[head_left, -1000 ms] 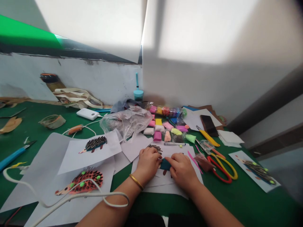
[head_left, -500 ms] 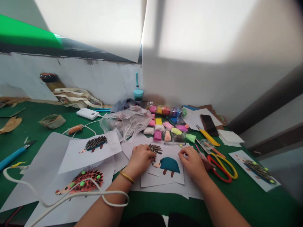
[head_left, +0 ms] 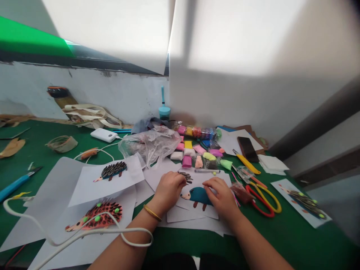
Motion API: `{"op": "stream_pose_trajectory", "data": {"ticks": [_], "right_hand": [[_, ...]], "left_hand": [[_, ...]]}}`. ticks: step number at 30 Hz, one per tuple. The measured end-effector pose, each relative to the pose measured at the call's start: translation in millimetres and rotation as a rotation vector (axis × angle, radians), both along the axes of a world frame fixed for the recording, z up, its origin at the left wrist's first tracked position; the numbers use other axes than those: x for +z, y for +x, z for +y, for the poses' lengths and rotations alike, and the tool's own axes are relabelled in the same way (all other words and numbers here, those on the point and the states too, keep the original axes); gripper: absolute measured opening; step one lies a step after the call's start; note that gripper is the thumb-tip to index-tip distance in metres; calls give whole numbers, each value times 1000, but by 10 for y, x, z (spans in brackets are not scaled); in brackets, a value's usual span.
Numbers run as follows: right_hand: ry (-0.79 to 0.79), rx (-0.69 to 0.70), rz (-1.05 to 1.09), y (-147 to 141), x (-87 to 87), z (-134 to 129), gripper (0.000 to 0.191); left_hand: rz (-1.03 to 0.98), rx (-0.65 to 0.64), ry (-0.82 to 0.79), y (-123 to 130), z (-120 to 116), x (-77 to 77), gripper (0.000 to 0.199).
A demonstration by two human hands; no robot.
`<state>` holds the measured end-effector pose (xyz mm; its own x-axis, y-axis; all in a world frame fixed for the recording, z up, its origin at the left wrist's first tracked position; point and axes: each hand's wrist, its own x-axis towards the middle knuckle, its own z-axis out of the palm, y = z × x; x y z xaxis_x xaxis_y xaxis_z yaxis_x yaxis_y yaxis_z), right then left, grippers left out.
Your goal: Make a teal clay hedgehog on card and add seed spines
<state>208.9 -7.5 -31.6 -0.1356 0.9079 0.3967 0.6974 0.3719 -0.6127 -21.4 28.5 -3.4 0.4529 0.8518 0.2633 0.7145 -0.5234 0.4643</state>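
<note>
Since the earlier frame, the right hand point(head_left: 222, 197) has moved inward, and it is now over the back end of the blue hedgehog point(head_left: 198, 195). The hedgehog lies on white paper point(head_left: 184, 216) between both hands. The left hand point(head_left: 170, 189) is beside the striped seeds point(head_left: 188, 177), its fingertips gathered; whether either hand pinches something, I cannot tell. The hedgehog's body is probably soft, light clay, easily dented, so better hold the paper's edge; the seeds seem stiff and smooth, best taken by their middle.
</note>
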Motion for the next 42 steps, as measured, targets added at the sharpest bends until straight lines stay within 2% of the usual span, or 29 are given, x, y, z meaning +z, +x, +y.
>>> {"op": "stream_pose_trajectory", "data": {"ticks": [3, 8, 16, 23, 28, 35, 42], "right_hand": [[-6, 102, 23, -149, 75, -78, 15], [-13, 121, 64, -230, 113, -112, 14], [-86, 4, 63, -132, 62, -8, 12], [-66, 8, -93, -157, 55, 97, 14], [-48, 14, -153, -214, 76, 166, 14], [59, -14, -17, -203, 132, 18, 13], [50, 47, -176, -255, 63, -71, 12]], "left_hand": [[-122, -89, -17, 73, -87, -1, 6], [-138, -150, -45, 143, -192, -47, 9], [-20, 79, -36, -14, -140, -45, 18], [131, 29, -11, -22, -209, -78, 50], [181, 30, -37, -1, -208, -98, 51], [159, 17, -46, -21, -196, -113, 52], [160, 6, -39, -25, -191, -119, 54]]}}
